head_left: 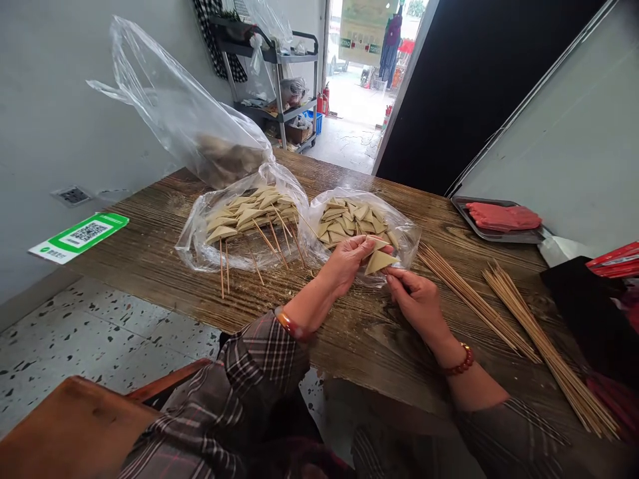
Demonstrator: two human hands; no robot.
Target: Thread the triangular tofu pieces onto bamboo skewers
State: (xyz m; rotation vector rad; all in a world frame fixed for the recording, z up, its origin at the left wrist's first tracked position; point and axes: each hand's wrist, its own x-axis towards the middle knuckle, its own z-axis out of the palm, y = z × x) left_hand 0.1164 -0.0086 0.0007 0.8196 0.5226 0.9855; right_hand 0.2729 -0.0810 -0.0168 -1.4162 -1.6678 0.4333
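Note:
My left hand (352, 263) is closed on flat, tan triangles that look like dried tofu; one tofu triangle (380, 262) shows plainly between my hands. The fingers of my right hand (414, 293) are pinched together at that triangle's right corner, and what they grip is hidden. Just behind my hands, a clear plastic bag (407, 233) lies open around a heap of loose tofu triangles (352, 218). Left of it, stacked triangles threaded on skewers (249, 211) rest on another plastic bag (192, 249), their bare stick ends pointing toward me.
Two bundles of bamboo skewers, a nearer bundle (554, 352) and a farther bundle (474, 303), lie right on the wooden table (339, 332). A dark tray (494, 234) holds pink sticks. A tall plastic bag (184, 100) stands back left, near a QR-code card (82, 236).

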